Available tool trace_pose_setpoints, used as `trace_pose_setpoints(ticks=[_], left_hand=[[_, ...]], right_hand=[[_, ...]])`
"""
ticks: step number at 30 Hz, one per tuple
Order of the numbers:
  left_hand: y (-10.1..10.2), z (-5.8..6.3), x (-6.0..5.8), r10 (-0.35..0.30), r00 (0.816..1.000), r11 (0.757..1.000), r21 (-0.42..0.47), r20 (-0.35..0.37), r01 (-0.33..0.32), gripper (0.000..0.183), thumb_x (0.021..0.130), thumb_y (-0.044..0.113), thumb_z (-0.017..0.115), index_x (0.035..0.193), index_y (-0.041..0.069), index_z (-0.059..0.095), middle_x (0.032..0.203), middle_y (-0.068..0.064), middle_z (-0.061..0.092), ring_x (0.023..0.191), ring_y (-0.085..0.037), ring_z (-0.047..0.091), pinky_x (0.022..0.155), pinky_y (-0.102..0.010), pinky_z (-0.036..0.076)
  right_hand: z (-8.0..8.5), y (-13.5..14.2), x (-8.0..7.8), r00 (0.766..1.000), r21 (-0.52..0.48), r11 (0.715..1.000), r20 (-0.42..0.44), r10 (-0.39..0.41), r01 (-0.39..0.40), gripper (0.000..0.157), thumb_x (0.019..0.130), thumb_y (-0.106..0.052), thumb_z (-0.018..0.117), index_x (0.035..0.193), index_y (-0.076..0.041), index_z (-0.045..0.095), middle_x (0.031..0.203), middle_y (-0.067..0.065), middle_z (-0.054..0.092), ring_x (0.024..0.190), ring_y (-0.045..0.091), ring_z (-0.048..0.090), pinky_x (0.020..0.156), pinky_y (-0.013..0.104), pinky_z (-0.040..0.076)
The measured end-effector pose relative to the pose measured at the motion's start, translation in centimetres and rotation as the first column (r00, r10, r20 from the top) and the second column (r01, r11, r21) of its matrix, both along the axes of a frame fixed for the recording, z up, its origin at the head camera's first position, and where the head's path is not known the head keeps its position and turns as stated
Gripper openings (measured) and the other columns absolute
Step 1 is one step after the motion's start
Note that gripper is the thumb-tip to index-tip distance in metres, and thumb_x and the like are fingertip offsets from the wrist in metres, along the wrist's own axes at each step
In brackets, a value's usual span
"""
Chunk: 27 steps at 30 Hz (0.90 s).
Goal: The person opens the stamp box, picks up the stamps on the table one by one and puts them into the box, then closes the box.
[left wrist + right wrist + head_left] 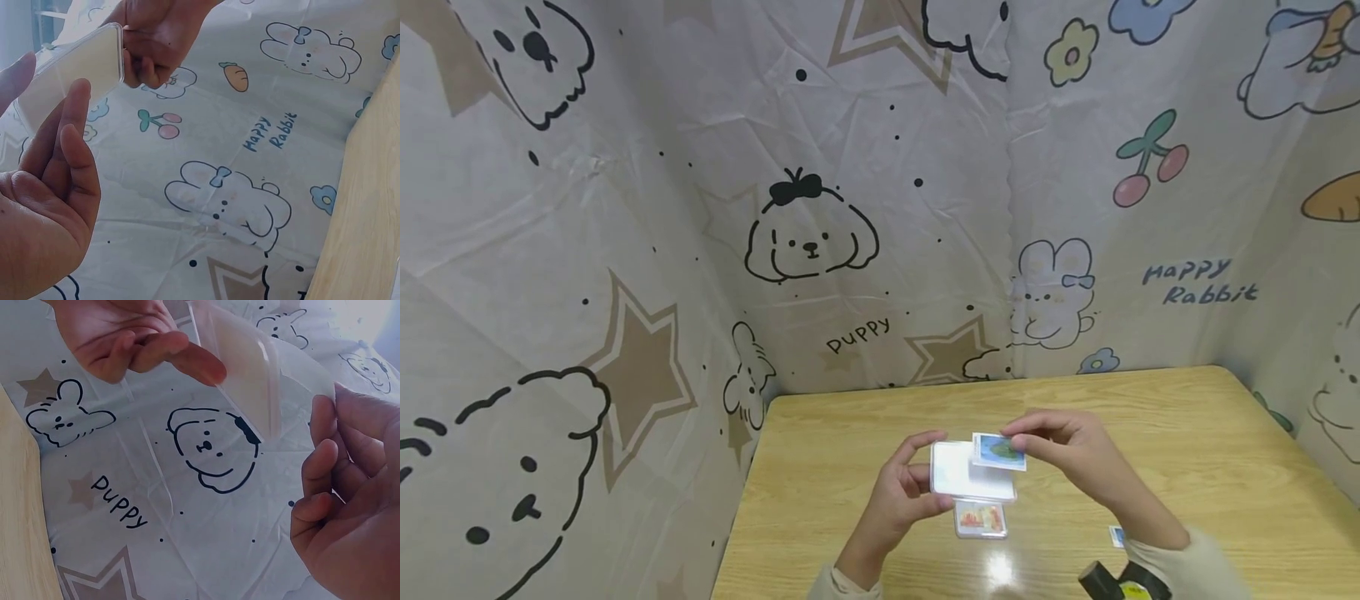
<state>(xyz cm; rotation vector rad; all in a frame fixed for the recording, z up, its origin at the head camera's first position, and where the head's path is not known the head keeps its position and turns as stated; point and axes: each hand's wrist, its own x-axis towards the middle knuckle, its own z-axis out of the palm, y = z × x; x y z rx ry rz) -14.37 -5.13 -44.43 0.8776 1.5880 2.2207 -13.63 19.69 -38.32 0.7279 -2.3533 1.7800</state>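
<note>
My left hand [895, 496] grips a flat, clear-edged case [951, 473] by its left side, thumb in front and fingers behind. The case looks white inside and is held above the table. With thumb and fingertips, my right hand [1078, 457] pinches the right edge of a small picture card [992, 451], blue and green with a white border. That card overlaps the case's upper right part in the head view; whether they touch I cannot tell. In the right wrist view the card [303, 381] appears as a pale sheet beside the case [240, 362].
On the wooden table [835, 450], a smaller clear case [981, 520] with a red and yellow picture lies just below the held one. Another small blue card [1117, 536] lies near the right forearm, partly hidden. A printed cloth [850, 108] hangs around the table's back and sides.
</note>
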Motion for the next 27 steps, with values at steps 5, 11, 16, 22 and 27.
trace_pose_setpoints(ticks=[5,11,16,22,27], left_hand=[[0.1,0.0,0.0,0.009,1.0,1.0,-0.019,-0.021,-0.009,0.075,0.08,0.02,0.071,0.136,-0.006,0.028,0.099,-0.049,0.048,0.079,-0.006,0.064,0.07,-0.024,0.054],[0.0,0.0,0.0,-0.005,1.0,1.0,-0.01,0.003,0.005,0.074,0.079,0.018,0.072,0.135,-0.005,0.029,0.1,-0.033,0.061,0.081,-0.007,0.065,0.07,-0.024,0.054],[0.0,0.1,0.1,-0.007,1.0,1.0,-0.013,0.029,0.008,0.075,0.079,0.018,0.072,0.136,-0.003,0.029,0.101,-0.032,0.062,0.083,-0.008,0.066,0.07,-0.024,0.054],[0.0,0.0,0.0,-0.012,1.0,1.0,-0.002,-0.013,0.012,0.074,0.08,0.018,0.071,0.134,-0.006,0.028,0.098,-0.039,0.058,0.082,-0.007,0.066,0.069,-0.022,0.054],[0.0,-0.2,0.1,-0.011,0.999,1.0,0.007,-0.037,0.011,0.072,0.081,0.017,0.07,0.134,-0.007,0.028,0.097,-0.049,0.049,0.082,-0.006,0.066,0.069,-0.022,0.054]], right_hand=[[-0.1,-0.8,-0.1,1.0,0.028,1.0,-0.028,0.005,-0.004,0.013,0.086,-0.003,0.061,0.095,-0.006,0.069,0.09,-0.017,0.066,0.068,0.002,0.053,0.058,0.023,0.046],[-0.1,-1.6,-0.2,0.999,0.09,0.996,-0.052,-0.002,0.007,0.011,0.085,-0.007,0.063,0.093,-0.009,0.07,0.084,-0.015,0.065,0.059,0.007,0.043,0.049,0.025,0.037],[0.1,-1.8,-0.3,0.998,0.129,0.992,-0.056,0.0,0.007,0.013,0.086,-0.011,0.063,0.094,-0.015,0.071,0.084,-0.013,0.064,0.061,0.007,0.044,0.052,0.024,0.037],[0.2,-2.2,-0.7,0.992,0.133,0.99,-0.117,0.053,-0.037,0.017,0.087,-0.007,0.059,0.096,-0.016,0.071,0.082,-0.01,0.063,0.066,0.006,0.045,0.056,0.024,0.038],[0.1,-2.6,-0.6,0.993,0.134,0.991,-0.117,0.034,-0.018,0.016,0.088,-0.008,0.059,0.096,-0.017,0.071,0.082,-0.01,0.063,0.068,0.006,0.046,0.06,0.024,0.039]])
